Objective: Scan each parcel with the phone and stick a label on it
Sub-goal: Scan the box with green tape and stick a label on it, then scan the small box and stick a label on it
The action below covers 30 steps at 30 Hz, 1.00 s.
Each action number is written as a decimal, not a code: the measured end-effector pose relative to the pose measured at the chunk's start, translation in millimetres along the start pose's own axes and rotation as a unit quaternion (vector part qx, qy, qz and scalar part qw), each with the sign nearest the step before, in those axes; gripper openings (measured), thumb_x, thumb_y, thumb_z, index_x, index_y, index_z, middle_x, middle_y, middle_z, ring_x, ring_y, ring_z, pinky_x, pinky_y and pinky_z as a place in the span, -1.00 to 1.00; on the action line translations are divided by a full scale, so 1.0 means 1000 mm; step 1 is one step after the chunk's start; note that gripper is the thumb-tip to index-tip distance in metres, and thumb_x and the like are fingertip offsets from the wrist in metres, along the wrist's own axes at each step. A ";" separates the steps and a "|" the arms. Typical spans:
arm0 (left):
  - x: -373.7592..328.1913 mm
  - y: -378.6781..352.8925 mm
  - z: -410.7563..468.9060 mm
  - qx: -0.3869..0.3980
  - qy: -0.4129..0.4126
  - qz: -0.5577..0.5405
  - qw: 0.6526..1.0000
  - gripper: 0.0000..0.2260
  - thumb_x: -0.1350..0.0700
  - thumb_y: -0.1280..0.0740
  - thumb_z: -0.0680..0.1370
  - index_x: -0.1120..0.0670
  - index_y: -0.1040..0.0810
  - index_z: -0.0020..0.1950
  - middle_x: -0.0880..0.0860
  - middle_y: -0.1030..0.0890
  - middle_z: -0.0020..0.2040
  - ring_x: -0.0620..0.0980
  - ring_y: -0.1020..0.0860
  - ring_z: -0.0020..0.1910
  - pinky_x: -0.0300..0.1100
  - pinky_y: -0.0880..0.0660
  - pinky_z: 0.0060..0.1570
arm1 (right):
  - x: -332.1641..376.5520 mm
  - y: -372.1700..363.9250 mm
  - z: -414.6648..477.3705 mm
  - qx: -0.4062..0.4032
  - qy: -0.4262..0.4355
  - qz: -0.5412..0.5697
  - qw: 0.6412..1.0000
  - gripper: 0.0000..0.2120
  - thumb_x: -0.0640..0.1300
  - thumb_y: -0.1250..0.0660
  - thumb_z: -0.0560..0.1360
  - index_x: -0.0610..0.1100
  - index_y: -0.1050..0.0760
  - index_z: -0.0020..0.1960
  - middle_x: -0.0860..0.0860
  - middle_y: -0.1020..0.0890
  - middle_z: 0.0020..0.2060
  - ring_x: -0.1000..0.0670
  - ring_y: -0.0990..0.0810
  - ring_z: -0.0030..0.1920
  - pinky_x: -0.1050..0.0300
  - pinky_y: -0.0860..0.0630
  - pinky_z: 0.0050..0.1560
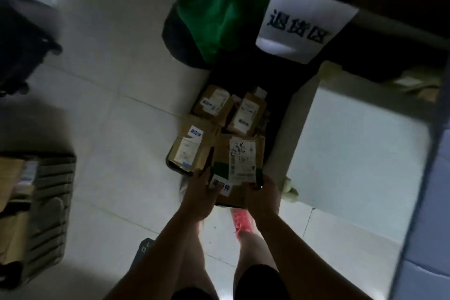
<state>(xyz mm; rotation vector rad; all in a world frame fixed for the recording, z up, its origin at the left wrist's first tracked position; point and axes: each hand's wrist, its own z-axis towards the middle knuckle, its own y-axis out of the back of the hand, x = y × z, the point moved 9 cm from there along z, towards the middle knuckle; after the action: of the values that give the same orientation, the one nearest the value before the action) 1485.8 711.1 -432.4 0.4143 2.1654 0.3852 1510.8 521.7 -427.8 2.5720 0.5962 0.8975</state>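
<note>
Hands were both busy with one brown parcel (222,151), held up over the floor (109,117) in front of the person. The left hand (198,192) gripped its near left side and the right hand (261,195) gripped its near right side, with fingers curled over the edges. A big white shipping paper (243,161) was on top of the parcel. A small white label (221,184) with blue writing sat on the near part, just beside the left hand's fingers.

Three more parcels lay close together on the floor past it: one on the left (187,153) with its own small label (196,133), and two at the back (214,102) (246,114). A white sign (302,24) hung above them, and a green bag (219,14) was near it.

No phone could be seen in either hand, so I could not tell if this parcel got scanned.

Things could go wrong from there. If one hand let go to fetch the phone, the parcel might tip and fall on the pile. The left fingers were so close to the small label that they might rub a corner loose or wrinkle it. The picture was dark and blurry, so a scan might miss the code. Putting this parcel down among the others could mix up done ones and not done ones
</note>
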 end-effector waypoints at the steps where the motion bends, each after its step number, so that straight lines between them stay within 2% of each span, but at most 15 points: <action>1: 0.011 -0.006 0.019 0.012 0.004 0.007 1.000 -0.69 0.12 -0.33 0.62 0.03 -0.45 0.36 0.07 -0.55 0.22 0.02 -0.58 0.20 0.04 -0.63 0.05 | -0.010 -0.010 0.015 -0.013 -0.013 0.011 1.000 -0.82 -0.17 -0.37 0.54 0.11 -0.55 0.01 0.16 -0.69 -0.12 0.08 -0.69 -0.11 0.27 -0.61 -0.32; 3: 0.035 -0.018 0.055 0.030 0.003 0.011 0.999 -0.66 0.17 -0.36 0.59 0.01 -0.44 0.35 0.04 -0.57 0.19 0.00 -0.57 0.18 0.04 -0.62 0.05 | -0.028 -0.028 0.044 -0.034 -0.030 0.025 0.999 -0.80 -0.12 -0.42 0.52 0.08 -0.60 0.13 0.17 -0.69 -0.11 0.18 -0.67 -0.17 0.30 -0.60 -0.33; 5: 0.069 -0.031 0.083 0.038 0.024 0.038 0.998 -0.58 0.16 -0.40 0.55 0.03 -0.40 0.38 0.06 -0.54 0.23 0.03 -0.53 0.22 0.05 -0.59 0.09 | -0.042 -0.049 0.071 -0.047 -0.030 0.010 0.998 -0.78 -0.05 -0.43 0.53 0.06 -0.61 0.17 0.20 -0.67 -0.18 0.22 -0.63 -0.25 0.41 -0.46 -0.43; 7: 0.100 -0.037 0.100 0.026 0.068 0.080 0.994 -0.49 0.11 -0.43 0.53 0.04 -0.35 0.44 0.09 -0.48 0.31 0.08 -0.48 0.28 0.07 -0.55 0.18 | -0.052 -0.068 0.095 -0.046 -0.030 -0.010 0.998 -0.71 -0.04 -0.42 0.53 0.07 -0.60 0.25 0.13 -0.70 -0.12 0.21 -0.60 -0.22 0.40 -0.42 -0.40; 10: 0.129 -0.042 0.111 0.020 0.110 0.112 0.987 -0.41 0.10 -0.46 0.49 0.00 -0.31 0.47 0.07 -0.45 0.35 0.12 -0.46 0.30 0.11 -0.52 0.22 | -0.071 -0.096 0.117 -0.017 -0.032 -0.056 0.998 -0.64 -0.05 -0.47 0.50 0.06 -0.57 0.28 0.08 -0.73 0.02 0.34 -0.51 -0.31 0.49 -0.36 -0.47; 12: 0.131 -0.040 0.113 0.024 0.101 0.116 0.988 -0.38 0.09 -0.48 0.48 -0.01 -0.29 0.47 0.07 -0.42 0.35 0.12 -0.46 0.30 0.11 -0.53 0.21 | -0.083 -0.108 0.120 0.003 -0.043 -0.068 0.997 -0.58 -0.08 -0.48 0.48 0.05 -0.52 0.31 0.07 -0.73 0.04 0.37 -0.48 -0.35 0.50 -0.36 -0.51; 15: 0.109 -0.028 0.104 0.033 0.051 0.168 0.984 -0.35 0.06 -0.44 0.53 0.03 -0.21 0.54 0.09 -0.40 0.39 0.10 -0.44 0.34 0.07 -0.54 0.21 | -0.078 -0.104 0.110 0.025 -0.045 -0.083 0.995 -0.48 -0.10 -0.48 0.48 0.02 -0.43 0.40 0.05 -0.71 0.04 0.32 -0.49 -0.32 0.47 -0.35 -0.51; 17: 0.080 -0.015 0.091 0.040 0.015 0.222 0.974 -0.35 0.08 -0.40 0.56 0.04 -0.17 0.58 0.08 -0.40 0.44 0.09 -0.42 0.40 0.04 -0.53 0.27 | -0.056 -0.087 0.096 0.017 -0.027 -0.102 0.994 -0.46 -0.08 -0.47 0.49 -0.02 -0.40 0.42 -0.01 -0.69 0.12 0.14 -0.60 -0.16 0.38 -0.46 -0.32; 19: 0.028 0.006 0.076 0.031 -0.037 0.276 0.960 -0.39 0.09 -0.38 0.58 0.02 -0.20 0.57 0.05 -0.43 0.43 0.05 -0.42 0.41 -0.03 -0.48 0.28 | -0.021 -0.053 0.070 -0.006 -0.009 -0.100 0.995 -0.45 -0.05 -0.48 0.49 -0.06 -0.41 0.43 -0.05 -0.65 0.20 -0.03 -0.64 0.09 0.11 -0.61 -0.05; 20: -0.005 0.016 0.068 0.024 -0.068 0.305 0.950 -0.41 0.08 -0.37 0.58 0.02 -0.22 0.57 0.04 -0.45 0.41 0.04 -0.44 0.39 -0.06 -0.47 0.27 | 0.001 -0.030 0.054 -0.021 0.006 -0.101 0.995 -0.46 -0.06 -0.48 0.48 -0.06 -0.43 0.42 -0.05 -0.64 0.21 -0.07 -0.63 0.16 0.03 -0.62 0.04; 23: -0.109 0.042 0.046 0.004 -0.155 0.369 0.916 -0.42 0.06 -0.35 0.58 0.03 -0.23 0.57 0.05 -0.47 0.40 0.02 -0.47 0.35 -0.08 -0.46 0.27 | 0.073 0.037 0.003 -0.053 0.082 -0.133 0.986 -0.51 -0.12 -0.45 0.47 -0.03 -0.48 0.38 -0.04 -0.62 0.23 -0.09 -0.61 0.20 0.00 -0.60 0.11; 26: -0.214 0.056 0.020 -0.013 -0.232 0.405 0.884 -0.44 0.01 -0.29 0.62 0.05 -0.21 0.59 0.08 -0.39 0.49 0.06 -0.41 0.43 -0.06 -0.42 0.34 | 0.132 0.118 -0.051 -0.091 0.131 -0.167 0.973 -0.56 -0.09 -0.38 0.48 -0.01 -0.47 0.34 -0.02 -0.60 0.23 -0.10 -0.58 0.23 -0.03 -0.59 0.14; 30: -0.337 0.047 -0.019 -0.018 -0.304 0.422 0.854 -0.48 0.01 -0.25 0.63 0.08 -0.26 0.57 0.10 -0.38 0.49 0.09 -0.36 0.45 -0.04 -0.38 0.39 | 0.168 0.224 -0.115 -0.158 0.170 -0.204 0.951 -0.53 -0.05 -0.36 0.53 -0.01 -0.41 0.43 0.03 -0.49 0.40 -0.05 -0.46 0.39 0.00 -0.46 0.33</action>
<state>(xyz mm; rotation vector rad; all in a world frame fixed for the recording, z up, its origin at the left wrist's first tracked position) 1667.7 607.5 -163.1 1.2846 1.2582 0.6594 1615.9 435.6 -157.2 1.9241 0.9512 1.1805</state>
